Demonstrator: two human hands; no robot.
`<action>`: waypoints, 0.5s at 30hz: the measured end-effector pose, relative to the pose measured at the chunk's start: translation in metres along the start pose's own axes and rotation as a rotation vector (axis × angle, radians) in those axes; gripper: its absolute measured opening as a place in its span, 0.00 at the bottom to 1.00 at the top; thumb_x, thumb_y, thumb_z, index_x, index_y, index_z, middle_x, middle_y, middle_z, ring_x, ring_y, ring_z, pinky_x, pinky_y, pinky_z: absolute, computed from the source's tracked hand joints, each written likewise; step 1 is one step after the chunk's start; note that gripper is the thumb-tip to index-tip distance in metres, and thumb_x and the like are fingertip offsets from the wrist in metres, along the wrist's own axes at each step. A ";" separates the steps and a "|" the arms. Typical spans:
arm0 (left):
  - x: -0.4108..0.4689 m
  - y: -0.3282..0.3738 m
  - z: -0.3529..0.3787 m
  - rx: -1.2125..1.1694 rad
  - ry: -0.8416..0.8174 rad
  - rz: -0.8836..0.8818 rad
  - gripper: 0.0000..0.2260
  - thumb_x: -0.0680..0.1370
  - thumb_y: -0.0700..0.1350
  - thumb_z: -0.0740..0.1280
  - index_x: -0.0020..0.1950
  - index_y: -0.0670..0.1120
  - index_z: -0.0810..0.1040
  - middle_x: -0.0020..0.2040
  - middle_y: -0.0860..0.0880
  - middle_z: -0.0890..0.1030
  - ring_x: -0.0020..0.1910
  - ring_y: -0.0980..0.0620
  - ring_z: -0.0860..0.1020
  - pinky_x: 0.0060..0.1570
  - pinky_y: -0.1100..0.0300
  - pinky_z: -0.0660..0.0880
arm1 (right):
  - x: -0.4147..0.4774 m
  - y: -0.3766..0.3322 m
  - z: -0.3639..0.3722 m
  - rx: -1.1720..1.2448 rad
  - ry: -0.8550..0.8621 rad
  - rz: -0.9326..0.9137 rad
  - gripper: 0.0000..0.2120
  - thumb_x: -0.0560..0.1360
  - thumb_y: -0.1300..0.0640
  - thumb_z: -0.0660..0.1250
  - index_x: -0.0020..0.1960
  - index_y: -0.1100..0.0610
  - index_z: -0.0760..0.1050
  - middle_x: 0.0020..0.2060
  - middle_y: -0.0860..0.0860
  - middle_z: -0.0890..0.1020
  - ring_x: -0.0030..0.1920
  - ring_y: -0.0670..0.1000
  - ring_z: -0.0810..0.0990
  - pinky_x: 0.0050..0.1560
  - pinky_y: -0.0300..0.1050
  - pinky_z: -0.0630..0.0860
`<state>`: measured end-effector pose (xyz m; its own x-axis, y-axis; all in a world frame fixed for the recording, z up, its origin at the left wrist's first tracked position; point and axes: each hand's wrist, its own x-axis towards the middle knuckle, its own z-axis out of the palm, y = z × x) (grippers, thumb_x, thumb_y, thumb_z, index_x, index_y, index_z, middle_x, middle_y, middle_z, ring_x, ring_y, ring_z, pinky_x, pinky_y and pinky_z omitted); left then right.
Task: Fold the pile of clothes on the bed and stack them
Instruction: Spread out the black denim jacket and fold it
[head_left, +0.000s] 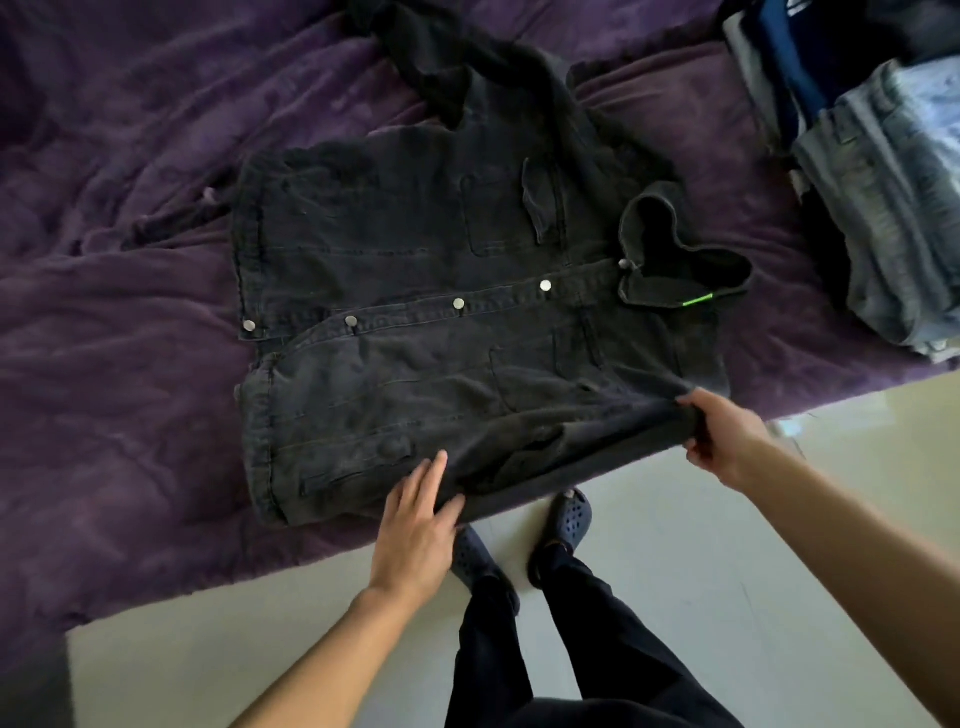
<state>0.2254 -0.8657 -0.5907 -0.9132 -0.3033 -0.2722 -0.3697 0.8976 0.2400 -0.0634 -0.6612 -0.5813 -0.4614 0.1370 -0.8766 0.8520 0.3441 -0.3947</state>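
- Folding looks to be at its first step on one garment. A black denim jacket (415, 249) with metal snap buttons lies spread flat and snapped closed on the purple fleece-covered bed (130, 260), with its collar pointing right.
- On the jacket's near edge, the left hand (415, 525) lies with straight fingers pressed flat on the cloth and grips nothing.
- Further right along that near edge, the right hand (722, 436) has its thumb and curled fingers closed round a bunched fold of the jacket. The fold is probably the near sleeve or shoulder, and it is raised a little off the bed.
- Past the jacket's far edge, dark cloth trails away. It is likely the other sleeve, not yet tucked in.
- To the right of the jacket's collar, and apart from it, sits a stack of folded clothes (779, 62). Its navy and grey pieces lie behind faded light-blue jeans (893, 208).
- Judging by that stack, several garments are done. For the jacket, both sleeves, the body fold and the move onto the stack remain.
- No unfolded pile is in view around the jacket, so I cannot tell how many garments are left.
- No basket, box or drawer shows near the jacket, and the folded clothes rest directly on the bed.
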 end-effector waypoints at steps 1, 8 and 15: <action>-0.010 0.003 -0.004 -0.011 -0.007 0.019 0.14 0.60 0.38 0.80 0.44 0.44 0.85 0.60 0.40 0.80 0.57 0.40 0.80 0.53 0.48 0.78 | 0.003 0.003 -0.002 -0.079 0.027 -0.019 0.10 0.70 0.56 0.71 0.43 0.59 0.72 0.30 0.55 0.73 0.19 0.48 0.68 0.20 0.35 0.65; 0.030 -0.017 -0.082 -0.557 -0.324 -0.390 0.12 0.76 0.54 0.68 0.36 0.49 0.77 0.34 0.47 0.81 0.36 0.51 0.79 0.36 0.54 0.72 | -0.007 -0.037 0.003 -0.053 -0.019 -0.117 0.11 0.67 0.56 0.75 0.40 0.57 0.73 0.24 0.52 0.72 0.15 0.45 0.66 0.20 0.35 0.63; 0.039 -0.051 -0.139 -0.197 -0.828 -0.401 0.28 0.57 0.63 0.78 0.48 0.52 0.73 0.46 0.56 0.76 0.44 0.55 0.76 0.39 0.60 0.71 | -0.015 -0.080 -0.005 -0.098 -0.057 -0.055 0.11 0.67 0.56 0.72 0.35 0.54 0.70 0.16 0.49 0.67 0.14 0.45 0.64 0.19 0.33 0.61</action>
<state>0.1849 -0.9681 -0.4841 -0.3273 -0.1859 -0.9264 -0.7215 0.6823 0.1180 -0.1261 -0.6858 -0.5356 -0.4893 0.0639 -0.8698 0.7964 0.4392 -0.4158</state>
